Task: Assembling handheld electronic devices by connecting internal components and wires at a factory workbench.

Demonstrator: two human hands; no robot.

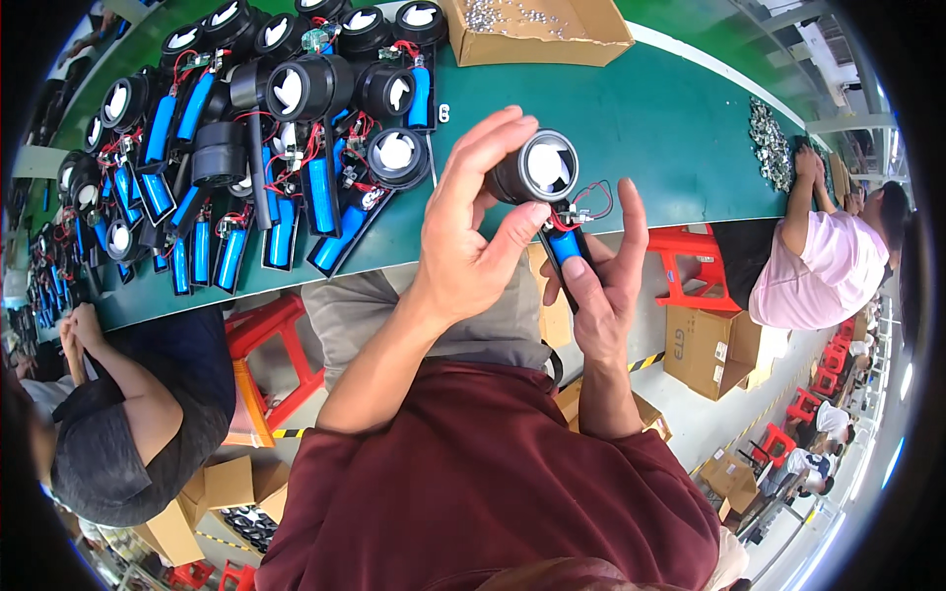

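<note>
looks like you're at the hold-and-check step: your left hand (468, 236) pinches the round head (506, 179) of the open black handheld unit (554, 201), your right hand (609, 300) grips below, thumb on the exposed blue cylindrical cell (565, 245), index finger sticking up. it's around 1 o'clock, by the tabletop's (552, 94) near edge. next move probably calls for keeping that loose red wire (611, 203) unsnagged. white insert (547, 169) faces you.

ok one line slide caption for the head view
Black device: left hand on the round end, right hand on the blue-cored handle, similar devices heaped on the green bench.
</note>
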